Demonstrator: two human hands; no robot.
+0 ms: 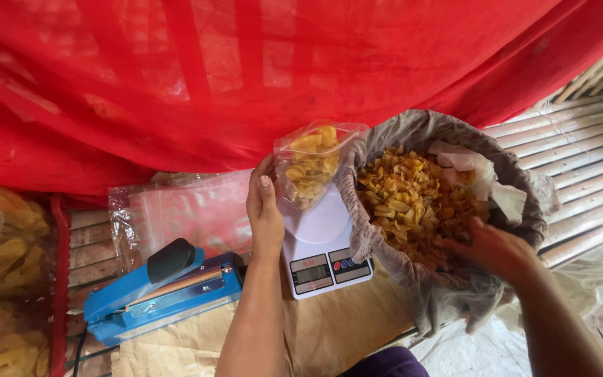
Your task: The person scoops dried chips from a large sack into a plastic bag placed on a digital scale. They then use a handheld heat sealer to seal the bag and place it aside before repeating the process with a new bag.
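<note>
Chip bag (310, 164) on scale (322, 244), left hand (265, 213) gripping it; right hand (490, 248) cupped in chips (406, 199).

Paper-covered bench (336, 328) (scale (322, 262), sealer (165, 293))

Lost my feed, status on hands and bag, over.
Left hand steadies clear plastic bag of yellow chips on white digital scale. Right hand in grey cloth sack of chips. Nothing obstructing.

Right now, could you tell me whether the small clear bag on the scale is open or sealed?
Open: the clear bag stands on the scale, its mouth gaping, steadied by the left hand.
</note>
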